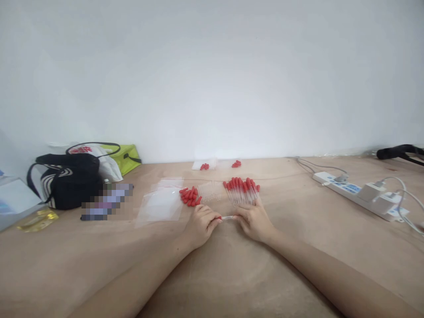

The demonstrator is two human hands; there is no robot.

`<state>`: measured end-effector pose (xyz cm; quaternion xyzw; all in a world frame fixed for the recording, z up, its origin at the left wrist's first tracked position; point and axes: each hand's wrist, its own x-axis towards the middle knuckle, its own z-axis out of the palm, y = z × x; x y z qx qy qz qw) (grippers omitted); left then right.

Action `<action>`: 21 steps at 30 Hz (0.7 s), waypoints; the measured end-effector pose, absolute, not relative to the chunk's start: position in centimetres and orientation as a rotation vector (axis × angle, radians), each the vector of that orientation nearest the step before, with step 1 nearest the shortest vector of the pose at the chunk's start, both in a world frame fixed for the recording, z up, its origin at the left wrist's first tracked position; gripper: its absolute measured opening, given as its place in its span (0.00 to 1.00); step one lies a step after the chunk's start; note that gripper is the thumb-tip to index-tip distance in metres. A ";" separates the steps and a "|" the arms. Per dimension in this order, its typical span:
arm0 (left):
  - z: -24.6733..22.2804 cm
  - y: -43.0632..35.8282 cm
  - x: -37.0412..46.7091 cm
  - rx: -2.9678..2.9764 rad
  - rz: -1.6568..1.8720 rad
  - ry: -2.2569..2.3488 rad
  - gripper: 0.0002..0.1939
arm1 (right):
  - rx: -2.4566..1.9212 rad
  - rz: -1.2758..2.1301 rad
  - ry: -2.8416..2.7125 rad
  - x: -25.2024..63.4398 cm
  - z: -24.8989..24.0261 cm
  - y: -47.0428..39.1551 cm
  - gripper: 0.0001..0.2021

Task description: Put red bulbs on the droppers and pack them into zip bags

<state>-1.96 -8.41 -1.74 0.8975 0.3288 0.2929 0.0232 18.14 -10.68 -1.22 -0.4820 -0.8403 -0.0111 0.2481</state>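
Note:
Between my hands a thin clear tube [227, 217] lies level. My left hand [202, 224] pinches a red cap at the tube's left end. The tube's right end is between the fingers of my right hand [254, 221]. Just beyond my left hand is a pile of red caps [189, 196], and beside it a row of clear tubes [209, 191] without caps. Past my right hand, several clear tubes with red bulb caps [243, 185] lie side by side, their lower ends partly behind my fingers.
Clear plastic bags [162, 204] lie left of the caps. Small red pieces [204, 166] rest on bags near the wall. A black bag [71, 181] and a green bag [127, 159] stand at the left. A white power strip [351, 190] with plugs and cables is at the right.

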 end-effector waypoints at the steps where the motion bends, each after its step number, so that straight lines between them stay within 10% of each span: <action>1: -1.8 -8.4 -2.0 2.789 0.911 1.009 0.10 | -1.310 -0.043 -2.298 18.1 -1.3 -10.7 0.12; 21: -2.0 -8.1 -2.0 2.975 0.897 0.796 0.08 | -1.370 0.169 -2.333 16.6 -1.1 -10.6 0.13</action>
